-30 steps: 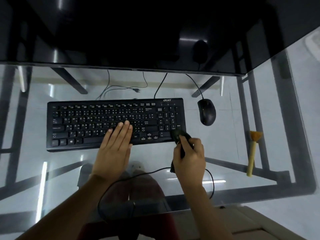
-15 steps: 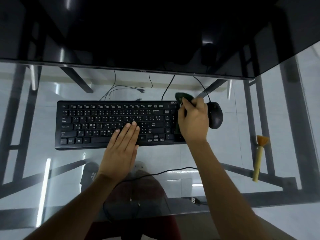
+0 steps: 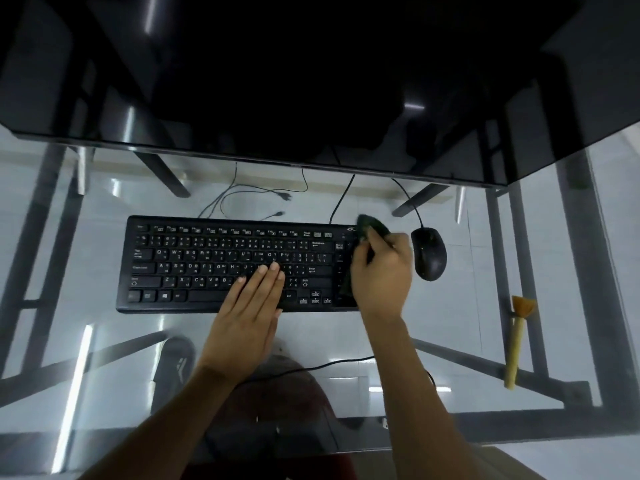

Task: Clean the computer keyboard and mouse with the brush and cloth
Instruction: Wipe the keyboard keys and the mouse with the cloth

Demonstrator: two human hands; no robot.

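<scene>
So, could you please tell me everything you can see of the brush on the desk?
The brush lies flat on the glass desk, near its right edge, well clear of the mouse and keyboard. It has a pale, yellowish, straight handle that looks like wood or bamboo, and a short fan of orange-tan bristles at the far end, pointing away from the person. Neither hand touches it; it lies unused.
</scene>
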